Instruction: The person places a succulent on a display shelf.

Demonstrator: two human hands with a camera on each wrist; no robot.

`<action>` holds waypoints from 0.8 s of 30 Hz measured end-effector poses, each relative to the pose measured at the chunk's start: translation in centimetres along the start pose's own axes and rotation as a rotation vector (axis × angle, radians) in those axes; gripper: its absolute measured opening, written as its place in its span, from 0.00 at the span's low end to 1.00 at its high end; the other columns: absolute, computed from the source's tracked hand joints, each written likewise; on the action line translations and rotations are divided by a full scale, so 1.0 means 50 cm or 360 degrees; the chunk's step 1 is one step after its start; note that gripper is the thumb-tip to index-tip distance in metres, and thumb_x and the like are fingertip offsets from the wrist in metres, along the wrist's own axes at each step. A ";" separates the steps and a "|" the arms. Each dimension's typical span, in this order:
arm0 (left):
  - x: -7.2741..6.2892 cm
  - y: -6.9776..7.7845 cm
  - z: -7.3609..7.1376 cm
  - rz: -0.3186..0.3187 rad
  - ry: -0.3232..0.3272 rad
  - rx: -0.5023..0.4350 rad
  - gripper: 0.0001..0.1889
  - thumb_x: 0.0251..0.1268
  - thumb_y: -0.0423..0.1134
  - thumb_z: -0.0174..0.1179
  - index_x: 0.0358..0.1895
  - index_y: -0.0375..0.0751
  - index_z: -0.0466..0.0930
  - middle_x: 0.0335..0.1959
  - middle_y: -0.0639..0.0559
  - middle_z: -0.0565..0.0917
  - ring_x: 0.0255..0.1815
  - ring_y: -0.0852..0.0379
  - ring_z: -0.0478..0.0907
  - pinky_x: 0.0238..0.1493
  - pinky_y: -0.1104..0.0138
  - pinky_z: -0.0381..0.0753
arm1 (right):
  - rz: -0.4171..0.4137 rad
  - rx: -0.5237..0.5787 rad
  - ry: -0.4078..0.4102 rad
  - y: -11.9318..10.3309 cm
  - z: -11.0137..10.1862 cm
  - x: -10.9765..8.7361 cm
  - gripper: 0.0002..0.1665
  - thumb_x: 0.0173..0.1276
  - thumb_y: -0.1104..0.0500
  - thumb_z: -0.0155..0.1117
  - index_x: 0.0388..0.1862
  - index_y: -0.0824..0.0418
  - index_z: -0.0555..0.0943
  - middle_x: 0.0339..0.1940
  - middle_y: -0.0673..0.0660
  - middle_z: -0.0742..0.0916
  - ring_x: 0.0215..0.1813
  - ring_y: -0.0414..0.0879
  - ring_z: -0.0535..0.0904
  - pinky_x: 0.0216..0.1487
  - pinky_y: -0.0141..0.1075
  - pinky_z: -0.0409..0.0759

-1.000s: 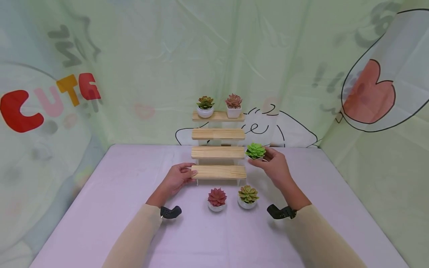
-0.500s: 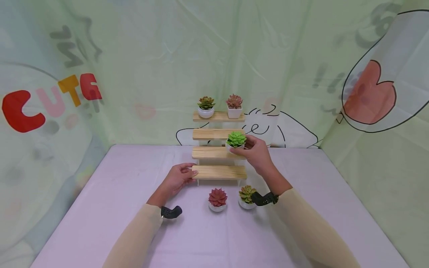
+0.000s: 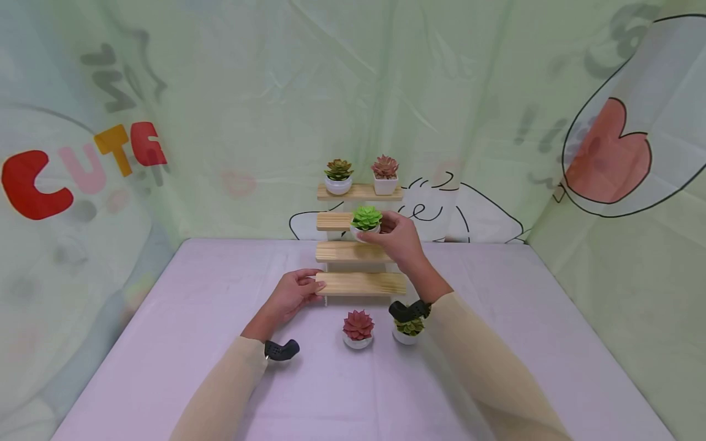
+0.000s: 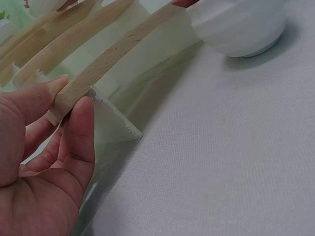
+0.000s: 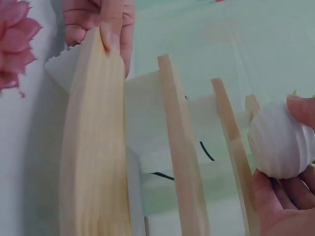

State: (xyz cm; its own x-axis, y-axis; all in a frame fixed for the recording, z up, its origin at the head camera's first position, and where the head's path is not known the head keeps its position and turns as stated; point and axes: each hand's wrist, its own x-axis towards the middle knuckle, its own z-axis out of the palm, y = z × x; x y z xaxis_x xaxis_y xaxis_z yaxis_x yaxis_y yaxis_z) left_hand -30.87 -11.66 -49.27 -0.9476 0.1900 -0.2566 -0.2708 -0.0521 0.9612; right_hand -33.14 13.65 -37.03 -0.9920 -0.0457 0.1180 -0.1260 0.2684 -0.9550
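A stepped wooden display shelf (image 3: 361,283) with white side supports stands mid-table. My left hand (image 3: 295,295) pinches the left end of its lowest board, thumb on top and fingers beneath, as the left wrist view shows close up. My right hand (image 3: 401,242) grips a bright green succulent (image 3: 366,218) by its white ribbed pot (image 5: 280,140). In the head view that pot overlaps the second board from the top (image 3: 333,221). On the top board sit a dark green succulent (image 3: 338,176) in a round pot and a pink one (image 3: 385,174) in a square pot.
In front of the shelf, a red succulent (image 3: 358,329) and a yellow-green succulent (image 3: 409,329) stand in white pots on the pale tablecloth (image 3: 231,257). My right wrist strap (image 3: 409,310) partly covers the yellow-green one. A printed curtain (image 3: 248,122) hangs behind.
My right hand has carried the bright green succulent leftward and up, from beside the shelf to in front of the second board from the top. The left hand keeps its hold.
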 end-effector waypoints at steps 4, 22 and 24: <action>0.000 0.000 -0.001 -0.0001 0.0005 -0.0008 0.26 0.68 0.34 0.68 0.68 0.38 0.76 0.46 0.44 0.86 0.40 0.55 0.85 0.42 0.67 0.90 | -0.0020 -0.0038 0.0000 -0.016 0.021 0.010 0.38 0.57 0.53 0.82 0.67 0.58 0.79 0.60 0.60 0.85 0.59 0.51 0.80 0.58 0.39 0.84; 0.001 -0.001 -0.002 -0.0006 -0.0023 -0.0020 0.27 0.67 0.33 0.68 0.69 0.38 0.74 0.48 0.44 0.86 0.42 0.56 0.85 0.44 0.66 0.90 | -0.0106 -0.0106 0.0012 -0.028 0.078 0.061 0.34 0.56 0.53 0.83 0.61 0.58 0.83 0.54 0.58 0.88 0.53 0.49 0.83 0.48 0.36 0.84; 0.003 -0.003 -0.003 -0.0003 -0.0027 -0.0019 0.28 0.67 0.33 0.68 0.69 0.38 0.74 0.48 0.44 0.86 0.42 0.55 0.85 0.44 0.66 0.90 | -0.0113 -0.0110 0.0015 -0.027 0.082 0.065 0.33 0.56 0.53 0.83 0.60 0.58 0.83 0.53 0.58 0.89 0.53 0.49 0.83 0.50 0.37 0.84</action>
State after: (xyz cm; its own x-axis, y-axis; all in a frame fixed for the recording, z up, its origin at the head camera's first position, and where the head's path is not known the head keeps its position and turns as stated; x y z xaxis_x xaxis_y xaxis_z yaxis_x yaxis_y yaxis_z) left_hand -30.99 -11.77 -49.45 -0.9442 0.2069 -0.2563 -0.2744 -0.0635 0.9595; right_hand -36.13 9.21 -36.49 -0.9806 -0.0581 0.1873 -0.1959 0.3304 -0.9233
